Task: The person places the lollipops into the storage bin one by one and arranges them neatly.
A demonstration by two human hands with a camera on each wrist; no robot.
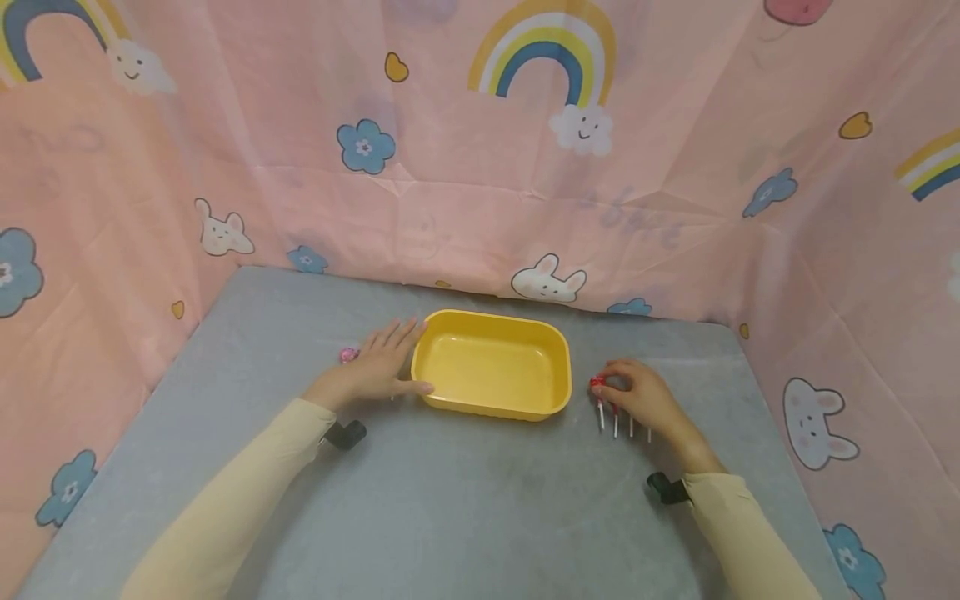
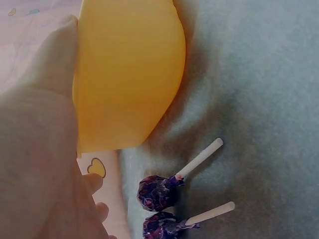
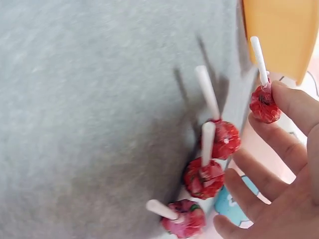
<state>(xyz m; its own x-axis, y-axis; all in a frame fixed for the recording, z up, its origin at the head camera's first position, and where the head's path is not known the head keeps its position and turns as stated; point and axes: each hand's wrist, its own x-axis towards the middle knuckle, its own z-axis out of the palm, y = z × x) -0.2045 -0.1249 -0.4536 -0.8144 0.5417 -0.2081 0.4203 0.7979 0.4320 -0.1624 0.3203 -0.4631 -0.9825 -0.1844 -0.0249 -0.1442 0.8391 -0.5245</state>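
Observation:
My left hand [image 1: 378, 367] lies along the left end of a yellow plastic basin [image 1: 491, 371], fingers stretched toward its back corner and thumb at the front rim. Beneath that hand are two purple-wrapped lollipops [image 2: 158, 193] with white sticks, mostly hidden in the head view. To the right of the basin, my right hand [image 1: 637, 396] pinches a red-wrapped lollipop [image 3: 264, 103] by its head between thumb and index finger, stick pointing away from the palm. Three more red lollipops [image 3: 203, 178] sit in a row below the spread fingers, partly covered by the hand in the head view.
A grey cloth-covered table [image 1: 480, 500] holds everything. Pink patterned curtain [image 1: 450, 208] walls it in at the back and both sides. A pink lollipop head [image 1: 348, 356] shows at the left hand's outer side. Black camera mounts [image 1: 667, 487] hang from both wrists.

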